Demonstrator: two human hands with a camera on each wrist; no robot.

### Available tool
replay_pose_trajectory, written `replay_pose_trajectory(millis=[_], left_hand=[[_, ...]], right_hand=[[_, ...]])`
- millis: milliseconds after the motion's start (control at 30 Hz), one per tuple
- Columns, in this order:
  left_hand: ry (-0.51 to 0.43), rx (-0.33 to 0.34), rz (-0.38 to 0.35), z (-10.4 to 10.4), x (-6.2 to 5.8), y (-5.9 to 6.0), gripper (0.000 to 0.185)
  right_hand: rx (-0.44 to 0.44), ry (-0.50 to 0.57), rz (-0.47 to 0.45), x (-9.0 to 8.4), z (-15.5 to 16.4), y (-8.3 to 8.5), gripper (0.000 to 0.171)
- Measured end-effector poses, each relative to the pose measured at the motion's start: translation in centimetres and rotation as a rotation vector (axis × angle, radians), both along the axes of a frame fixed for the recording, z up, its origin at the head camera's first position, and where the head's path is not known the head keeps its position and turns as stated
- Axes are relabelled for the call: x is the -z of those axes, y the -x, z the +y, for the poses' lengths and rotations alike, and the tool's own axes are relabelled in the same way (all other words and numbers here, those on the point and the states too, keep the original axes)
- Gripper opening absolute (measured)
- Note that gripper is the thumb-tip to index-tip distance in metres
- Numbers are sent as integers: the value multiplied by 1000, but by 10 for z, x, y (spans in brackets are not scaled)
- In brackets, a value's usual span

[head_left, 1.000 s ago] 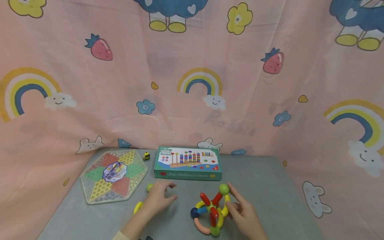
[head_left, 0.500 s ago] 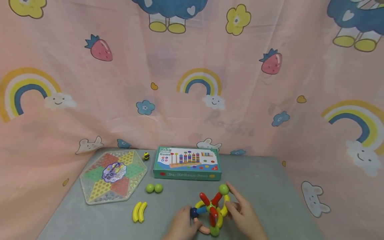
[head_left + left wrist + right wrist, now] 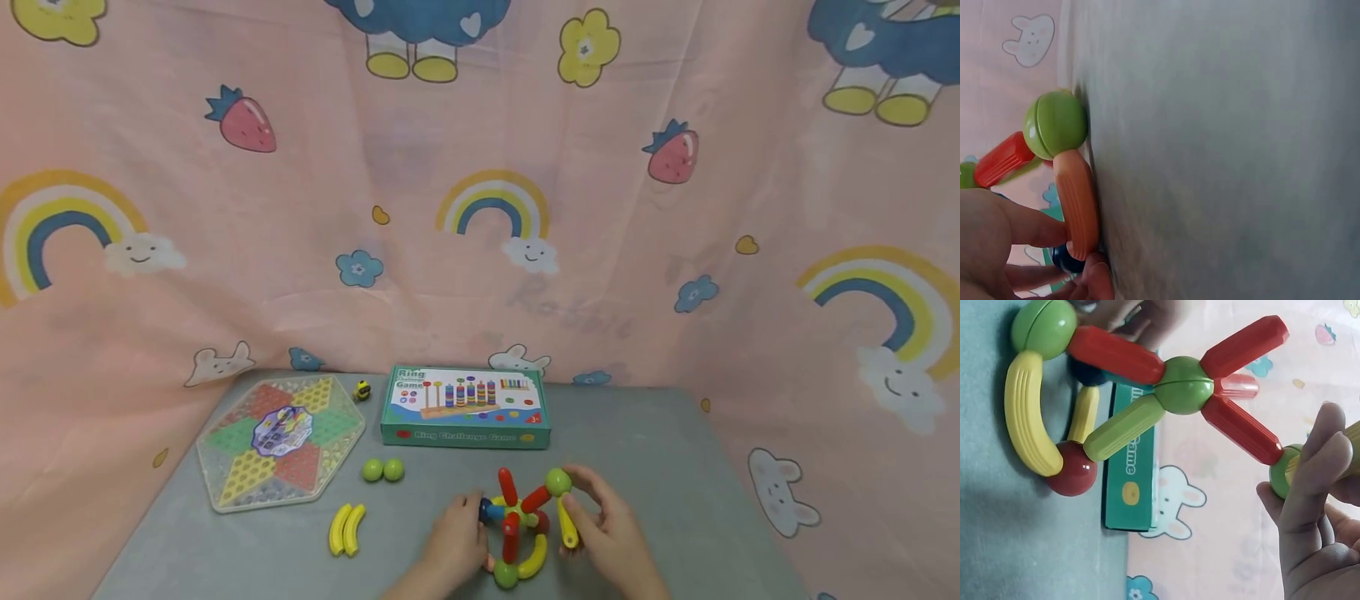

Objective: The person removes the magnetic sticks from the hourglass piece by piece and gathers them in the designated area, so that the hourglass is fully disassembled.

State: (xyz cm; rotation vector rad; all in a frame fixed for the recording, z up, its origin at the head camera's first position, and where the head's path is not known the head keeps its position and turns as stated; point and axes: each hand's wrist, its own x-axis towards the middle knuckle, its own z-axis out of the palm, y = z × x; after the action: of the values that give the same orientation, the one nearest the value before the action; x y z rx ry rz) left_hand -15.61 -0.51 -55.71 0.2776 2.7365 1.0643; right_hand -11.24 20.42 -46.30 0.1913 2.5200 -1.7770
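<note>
A frame of magnetic sticks and balls (image 3: 512, 533) stands on the grey table between both hands. Its central green ball (image 3: 1185, 384) bears several red sticks, a blue one and a light green one. My left hand (image 3: 453, 546) pinches the peach curved stick (image 3: 1077, 200) by the dark blue ball (image 3: 1067, 257), low on the frame's left side. On the right, my right hand (image 3: 611, 533) holds the green ball (image 3: 558, 482) at a red stick's end, together with a yellow stick (image 3: 567, 525) whose lower end stands free. Fingers partly cover both.
Two green balls (image 3: 383, 470) and two yellow curved sticks (image 3: 347, 530) lie left of the frame. Behind are a green Ring Challenge Game box (image 3: 465, 437), a hexagonal checkers board (image 3: 281, 442) and a small yellow-black toy (image 3: 362, 390). A pink printed cloth hangs behind.
My left hand has come from beside the loose green balls to the frame's left side and taken hold there. The frame has turned, and the yellow stick's lower end has parted from it.
</note>
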Motion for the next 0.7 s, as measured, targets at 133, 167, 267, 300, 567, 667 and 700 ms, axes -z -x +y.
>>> replay_pose_trajectory(millis=[133,167,267,300,567,667,700], left_hand=[[46,58,88,-4,3,8,41],[50,69,114,-5,3,10,40],[64,92,195,-7,6,16,36],[61,95,210,-7,6,19,36],[-244,60,40,-13,10,40,40],[-400,76,-85,-18,14,44,38],[-435,88,-110,-20,15,45,38]], right_hand=[[12,-2,0,0,-3,-2,39],[16,-2,-4,0,-4,-2,40],[18,11,-24,-1,-6,-3,43],[21,13,-40,-2,-7,-3,43],[35,-54,-66,-5,-11,-5,37],[48,-67,-48,-6,-11,-6,37],[52,-72,-46,-6,-11,-6,37]])
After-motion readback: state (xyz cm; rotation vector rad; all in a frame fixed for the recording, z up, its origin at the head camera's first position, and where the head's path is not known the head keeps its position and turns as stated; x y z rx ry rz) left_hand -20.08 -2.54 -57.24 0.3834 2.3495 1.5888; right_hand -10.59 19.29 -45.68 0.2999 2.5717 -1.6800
